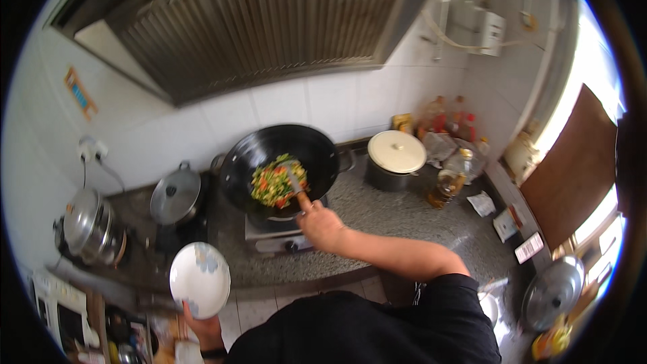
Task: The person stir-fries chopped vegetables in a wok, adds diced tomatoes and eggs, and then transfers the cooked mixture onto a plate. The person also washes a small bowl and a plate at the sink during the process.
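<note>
My right hand grips the wooden handle of a metal spatula, whose blade rests among chopped green, yellow and red food. That food lies in the bottom of a large black wok on a gas stove. Lower left, my left hand holds a white oval plate with blue-grey flower prints by its near rim. The plate is tilted, with no food on it, apart from the wok and in front of the counter edge.
A pot with a cream lid stands right of the wok, near an oil bottle. Left are a glass-lidded pan and a steel steamer pot. A range hood hangs above. A large lid leans at far right.
</note>
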{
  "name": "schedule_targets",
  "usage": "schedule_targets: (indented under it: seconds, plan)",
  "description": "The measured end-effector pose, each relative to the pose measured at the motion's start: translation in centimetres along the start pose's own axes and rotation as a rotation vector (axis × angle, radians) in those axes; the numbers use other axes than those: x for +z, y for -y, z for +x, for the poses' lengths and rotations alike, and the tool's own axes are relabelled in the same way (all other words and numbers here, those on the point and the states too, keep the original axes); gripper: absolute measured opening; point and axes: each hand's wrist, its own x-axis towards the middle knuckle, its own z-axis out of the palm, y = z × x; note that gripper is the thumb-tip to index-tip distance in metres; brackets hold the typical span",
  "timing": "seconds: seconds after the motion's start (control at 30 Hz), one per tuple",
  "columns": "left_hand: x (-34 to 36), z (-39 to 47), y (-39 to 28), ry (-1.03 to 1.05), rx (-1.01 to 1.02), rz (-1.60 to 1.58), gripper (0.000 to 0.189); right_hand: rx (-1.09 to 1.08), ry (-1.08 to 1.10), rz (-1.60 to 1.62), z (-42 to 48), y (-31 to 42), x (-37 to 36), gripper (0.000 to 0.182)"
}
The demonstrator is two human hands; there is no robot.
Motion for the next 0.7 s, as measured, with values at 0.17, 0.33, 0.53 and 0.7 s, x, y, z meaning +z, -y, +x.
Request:
schedule_targets:
  seconds: [0.17, 0.33, 0.53, 0.7]
  plan:
    - [5.8, 0.7, 0.2, -0.191, -0.055, -0.125, 0.045, -0.008, 0.085, -0.164, 1.3, -3.8, -1.4, 0.034]
    - [7.0, 0.4, -0.9, -0.220, -0.052, -0.107, 0.045, 0.043, -0.001, -0.248, 7.2, -7.9, -5.3, 0.029]
    - [5.1, 1.9, -1.3, -0.226, -0.059, -0.076, 0.045, 0.234, 0.169, -0.017, 10.1, -15.2, -12.4, 0.022]
    - [1.8, 1.9, -1.7, -0.234, -0.030, -0.095, 0.044, 0.403, 0.401, 0.405, 10.6, -21.6, -12.1, 0.017]
